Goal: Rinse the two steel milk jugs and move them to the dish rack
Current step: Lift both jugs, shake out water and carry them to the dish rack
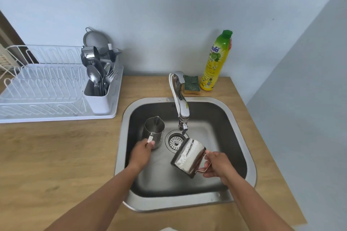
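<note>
1. Both jugs are down in the sink (169, 205). The upright jug (154, 130) sits on the left side of the basin, just beside the drain (175, 140). The tilted jug (187, 157) is tipped with its mouth toward the faucet (179, 99) spout.
2. I'd guess they're thin steel: stiff, light when empty, but slick once wet. So grab the handle, not the body.
3. My left hand (142, 153) is curled round the upright jug's handle, thumb on top.
4. My right hand (216, 165) has its fingers hooked through the tilted jug's handle, holding it off the basin floor.
5. The dish rack (47, 88) is on the counter to the left, and no jug is in it yet. I can't tell whether the water's running.
</note>
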`<state>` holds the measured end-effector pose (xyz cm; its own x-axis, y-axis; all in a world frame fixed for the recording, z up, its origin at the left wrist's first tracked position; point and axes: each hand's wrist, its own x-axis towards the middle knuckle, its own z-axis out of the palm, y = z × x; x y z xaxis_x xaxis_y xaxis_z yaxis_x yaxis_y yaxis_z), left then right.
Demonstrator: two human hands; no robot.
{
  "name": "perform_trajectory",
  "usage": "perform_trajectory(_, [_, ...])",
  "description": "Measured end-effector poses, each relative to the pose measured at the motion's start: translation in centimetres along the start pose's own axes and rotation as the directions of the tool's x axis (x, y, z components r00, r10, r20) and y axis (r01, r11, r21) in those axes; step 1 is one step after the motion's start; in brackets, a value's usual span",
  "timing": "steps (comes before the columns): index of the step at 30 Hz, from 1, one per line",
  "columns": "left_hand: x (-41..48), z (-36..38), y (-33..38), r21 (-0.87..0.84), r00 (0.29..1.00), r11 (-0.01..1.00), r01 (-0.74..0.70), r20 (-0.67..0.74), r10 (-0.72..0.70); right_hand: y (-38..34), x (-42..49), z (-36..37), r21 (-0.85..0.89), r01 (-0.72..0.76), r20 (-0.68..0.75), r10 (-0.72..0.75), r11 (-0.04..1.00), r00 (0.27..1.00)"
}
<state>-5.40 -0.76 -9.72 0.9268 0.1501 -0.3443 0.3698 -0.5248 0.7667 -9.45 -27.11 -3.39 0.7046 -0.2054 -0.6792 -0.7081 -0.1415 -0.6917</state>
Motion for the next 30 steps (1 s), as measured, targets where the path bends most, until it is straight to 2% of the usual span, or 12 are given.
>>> perform_trajectory(3, [0.1, -0.7, 1.2, -0.087, 0.996, 0.993, -0.081, -0.03, 0.079, -1.1, 0.6, 0.0, 0.04, 0.027, -0.029, -0.026, 0.999, 0.999])
perform_trajectory(5, [0.4, -1.2, 1.9, -0.121, 0.994, 0.987, -0.102, 0.021, 0.105, -2.2, 0.9, 0.0, 0.018, 0.043, -0.051, -0.042, 0.999, 0.998])
perform_trajectory(8, [0.7, -1.8, 2.7, 0.094, 0.963, 0.968, -0.231, 0.161, 0.214, -3.7, 0.8, 0.3, -0.069, 0.093, -0.078, -0.098, 0.993, 0.992])
perform_trajectory(12, [0.3, -2.8, 5.0, 0.467, 0.865, 0.737, -0.489, 0.368, 0.341, -5.0, 0.2, 0.9, -0.148, 0.181, -0.039, -0.188, 0.972, 0.981])
perform_trajectory(14, [-0.2, -3.2, 6.0, 0.613, 0.812, 0.533, -0.583, 0.449, 0.373, -5.4, -0.3, 0.6, -0.287, 0.269, -0.008, -0.284, 0.919, 0.959])
perform_trajectory(17, [-0.7, -3.8, 7.1, 0.734, 0.73, 0.182, -0.654, 0.55, 0.406, -5.5, -0.8, 0.4, -0.581, 0.404, 0.085, -0.441, 0.706, 0.893])
perform_trajectory(19, [-1.4, -4.2, 7.8, 0.766, 0.701, 0.002, -0.643, 0.587, 0.405, -5.1, -1.2, 0.7, -0.729, 0.448, 0.175, -0.491, 0.518, 0.853])
perform_trajectory(22, [-2.6, -4.5, 8.4, 0.773, 0.68, -0.172, -0.61, 0.623, 0.386, -4.2, -1.9, 1.4, -0.902, 0.432, 0.375, -0.535, -0.02, 0.757])
perform_trajectory(24, [-3.3, -4.5, 8.3, 0.772, 0.681, -0.232, -0.592, 0.633, 0.368, -3.4, -2.2, 1.6, -0.863, 0.363, 0.499, -0.481, -0.351, 0.721])
perform_trajectory(25, [-3.7, -4.5, 8.1, 0.768, 0.679, -0.26, -0.585, 0.639, 0.36, -3.0, -2.4, 1.7, -0.827, 0.328, 0.536, -0.464, -0.456, 0.706])
perform_trajectory(27, [-4.4, -4.4, 7.6, 0.755, 0.668, -0.316, -0.575, 0.656, 0.351, -2.5, -3.0, 1.8, -0.769, 0.287, 0.583, -0.441, -0.572, 0.682])
perform_trajectory(30, [-5.7, -4.3, 7.3, 0.746, 0.667, -0.36, -0.561, 0.664, 0.338, -1.7, -4.0, 2.1, -0.71, 0.254, 0.625, -0.42, -0.657, 0.658])
